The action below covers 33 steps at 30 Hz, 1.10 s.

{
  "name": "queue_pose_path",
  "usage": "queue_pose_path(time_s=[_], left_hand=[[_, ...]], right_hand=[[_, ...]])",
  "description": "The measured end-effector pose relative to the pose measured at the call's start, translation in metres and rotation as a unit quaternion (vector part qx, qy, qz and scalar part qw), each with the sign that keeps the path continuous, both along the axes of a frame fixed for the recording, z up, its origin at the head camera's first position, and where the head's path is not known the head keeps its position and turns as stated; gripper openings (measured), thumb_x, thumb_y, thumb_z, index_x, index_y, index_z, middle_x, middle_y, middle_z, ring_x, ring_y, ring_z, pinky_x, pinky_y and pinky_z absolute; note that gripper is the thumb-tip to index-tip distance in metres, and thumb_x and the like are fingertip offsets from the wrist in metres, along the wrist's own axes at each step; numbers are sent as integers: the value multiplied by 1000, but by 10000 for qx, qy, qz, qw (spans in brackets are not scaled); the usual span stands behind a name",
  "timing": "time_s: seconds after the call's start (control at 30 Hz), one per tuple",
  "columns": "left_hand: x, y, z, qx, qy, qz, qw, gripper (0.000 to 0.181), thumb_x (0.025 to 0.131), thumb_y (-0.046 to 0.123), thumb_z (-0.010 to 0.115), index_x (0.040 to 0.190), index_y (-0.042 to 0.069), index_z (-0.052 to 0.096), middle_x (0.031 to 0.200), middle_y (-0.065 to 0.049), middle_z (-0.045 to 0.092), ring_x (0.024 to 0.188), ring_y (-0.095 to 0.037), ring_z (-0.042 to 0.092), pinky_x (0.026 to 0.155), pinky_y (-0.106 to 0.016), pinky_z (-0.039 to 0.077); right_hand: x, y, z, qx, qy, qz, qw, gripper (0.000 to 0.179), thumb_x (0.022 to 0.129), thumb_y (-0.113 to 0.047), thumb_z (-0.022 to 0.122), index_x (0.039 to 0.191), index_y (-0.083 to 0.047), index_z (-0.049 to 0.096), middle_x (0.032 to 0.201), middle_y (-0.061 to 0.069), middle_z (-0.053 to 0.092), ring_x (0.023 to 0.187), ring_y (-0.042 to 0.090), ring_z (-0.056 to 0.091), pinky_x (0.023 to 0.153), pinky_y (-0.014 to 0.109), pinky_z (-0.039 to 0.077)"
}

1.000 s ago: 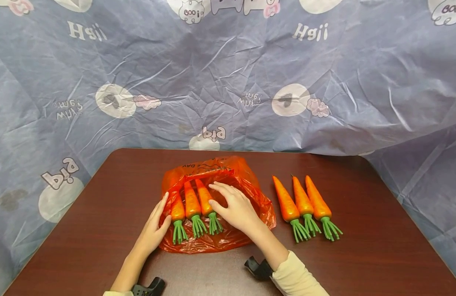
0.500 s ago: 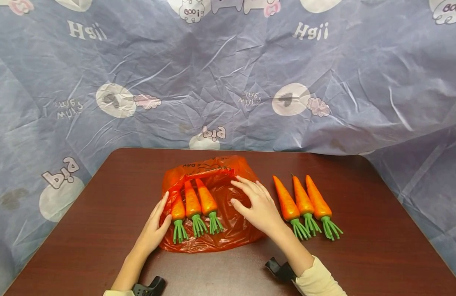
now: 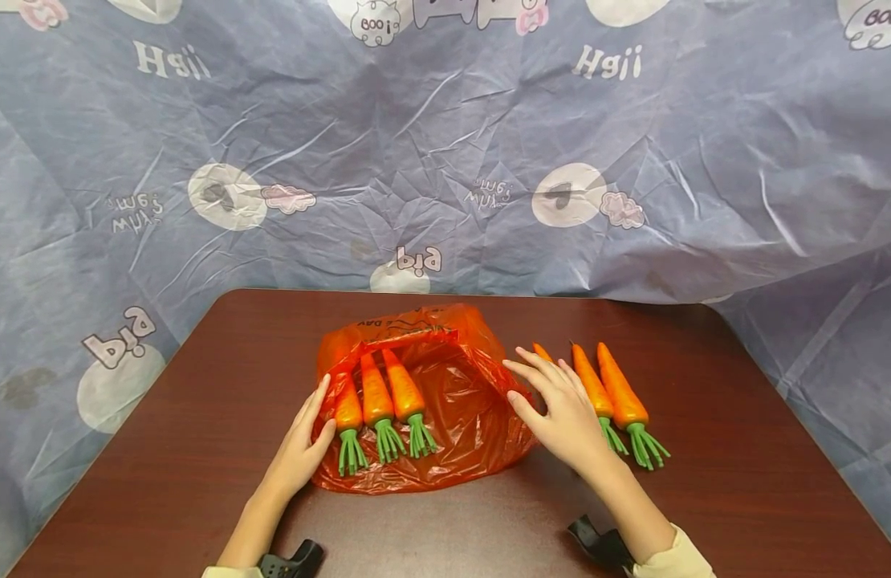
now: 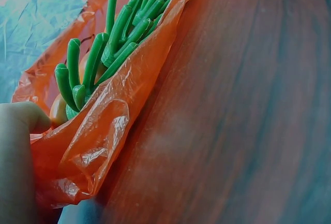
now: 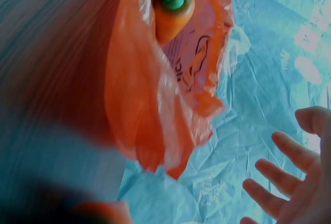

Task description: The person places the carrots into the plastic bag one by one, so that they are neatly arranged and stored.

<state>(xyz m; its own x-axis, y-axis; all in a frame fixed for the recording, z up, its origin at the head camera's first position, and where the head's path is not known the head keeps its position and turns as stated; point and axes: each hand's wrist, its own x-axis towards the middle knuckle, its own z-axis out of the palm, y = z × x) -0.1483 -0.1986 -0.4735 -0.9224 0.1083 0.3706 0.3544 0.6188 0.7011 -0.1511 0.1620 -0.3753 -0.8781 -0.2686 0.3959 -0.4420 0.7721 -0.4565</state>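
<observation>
An orange-red plastic bag [image 3: 467, 437] lies with its mouth toward me, three carrots [image 3: 376, 397] with green stem tops side by side in it. My left hand [image 3: 301, 445] holds the bag's left edge; in the left wrist view the thumb [image 4: 31, 118] laps over the rim beside the green stems [image 4: 121, 30]. Fingers spread and holding nothing, my right hand [image 3: 564, 409] hovers between the bag's right edge and more carrots [image 3: 620, 389] on the table. It covers most of the nearest of these, leaving the orange tip [image 3: 541, 352] showing.
A dark reddish-brown table [image 3: 178, 425] carries everything. Behind it hangs a wrinkled grey-blue printed sheet [image 3: 417, 136]. Black wrist mounts [image 3: 294, 558] sit on both forearms.
My right hand has moved right, out from over the bagged carrots, past the bag's right side to the loose carrots. My left hand and the bagged carrots have stayed in place.
</observation>
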Motion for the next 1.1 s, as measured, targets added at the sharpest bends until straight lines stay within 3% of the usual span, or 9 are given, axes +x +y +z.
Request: queue_pose_path(time_s=[0.07,0.13,0.67,0.73,0.87,0.93,1.1], left_hand=[[0,0,0,6,64,-19,10000,65,91,13,52,146,25,18,147,-13,30,131,-32,30,105,-12,16],[0,0,-1,35,144,-53,9999,66,91,12,52,146,23,19,146,-14,30,130,-33,31,99,-2,9],[1,0,-1,175,-41,-86,9998,66,91,14,52,146,28,18,147,-11,30,131,-30,30,98,-2,10],[1,0,-1,148,-57,-63,9999,66,91,15,52,146,29,17,147,-10,30,132,-30,29,102,-7,13],[1,0,-1,88,-95,-14,9999,66,92,15,51,146,29,17,147,-10,30,132,-29,29,108,-37,24],[0,0,-2,58,-98,7,9999,66,92,15,51,146,29,17,147,-10,30,132,-28,29,106,-44,25],[0,0,-2,70,37,-17,10000,66,91,15,52,146,26,18,146,-11,31,131,-28,30,105,-11,15]], right_hand=[[1,7,-1,18,9,-54,10000,39,87,-30,59,125,-25,54,139,1,44,128,26,39,108,51,16],[3,13,-2,38,11,-103,9999,40,86,-29,60,125,-25,54,139,2,44,128,27,39,107,52,17],[-1,68,-13,17,-91,-543,9985,38,88,-25,57,125,-17,54,136,11,46,125,39,37,105,55,18],[-2,75,-15,78,-94,-573,9983,38,89,-25,57,125,-15,54,136,12,46,124,38,39,105,54,18],[-4,89,-19,188,-114,-590,9980,39,89,-24,57,126,-13,52,135,14,45,122,39,40,103,56,19],[-4,95,-21,218,-135,-599,9979,40,88,-23,57,126,-13,52,135,15,45,121,40,40,102,57,20],[-6,110,-26,316,-310,-644,9969,41,88,-25,58,127,-13,51,136,15,43,121,42,38,95,61,24]])
